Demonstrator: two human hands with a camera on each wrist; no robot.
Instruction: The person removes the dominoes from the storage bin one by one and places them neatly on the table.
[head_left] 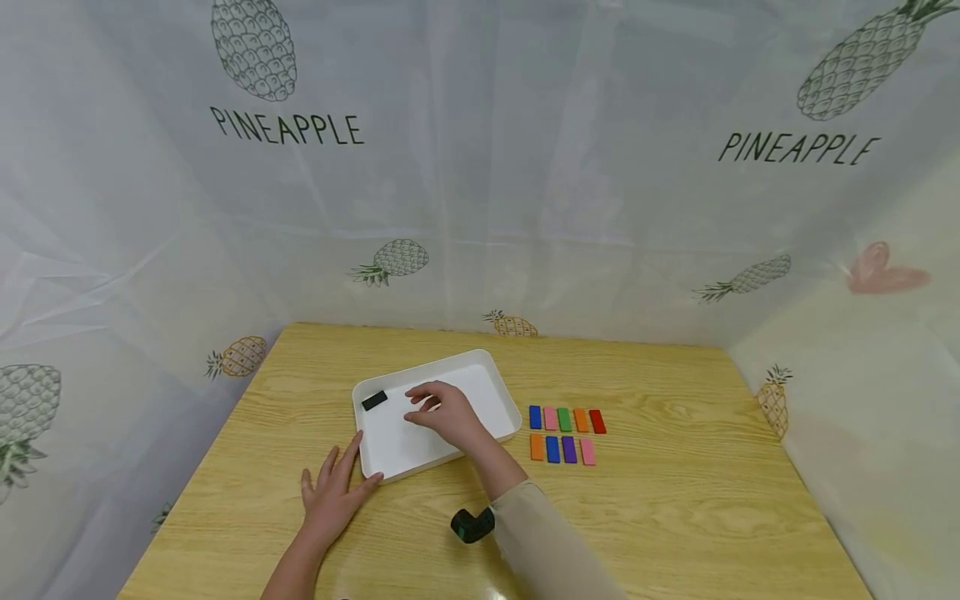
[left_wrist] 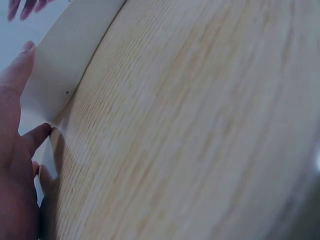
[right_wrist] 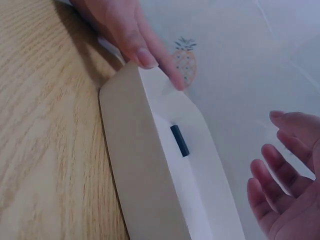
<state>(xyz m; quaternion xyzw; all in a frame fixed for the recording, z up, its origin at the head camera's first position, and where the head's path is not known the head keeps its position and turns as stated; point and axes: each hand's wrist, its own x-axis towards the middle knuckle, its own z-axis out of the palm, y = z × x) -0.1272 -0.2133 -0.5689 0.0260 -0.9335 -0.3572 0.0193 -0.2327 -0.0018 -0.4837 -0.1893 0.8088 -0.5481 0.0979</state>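
Observation:
A white rectangular tray [head_left: 480, 392] lies tilted on the table, with one flat black block [head_left: 374, 401] inside near its far left corner. My left hand [head_left: 335, 492] rests at the tray's near left corner, fingers spread, thumb and fingertips touching the rim. Over the tray hovers my right hand [head_left: 446, 412], its fingers loosely bent and nothing between them. In the right wrist view the right hand [right_wrist: 290, 185] is apart from the black block [right_wrist: 180, 140]. The left wrist view shows the left thumb [left_wrist: 22, 67] against the tray's outer wall [left_wrist: 70, 50].
Right of the tray, several coloured blocks lie in two rows, among them a red block [head_left: 597, 422], a green block [head_left: 565, 419] and a purple block [head_left: 569, 450]. The wooden table [head_left: 675, 500] meets a pineapple-printed curtain [head_left: 465, 167] at the back and sides.

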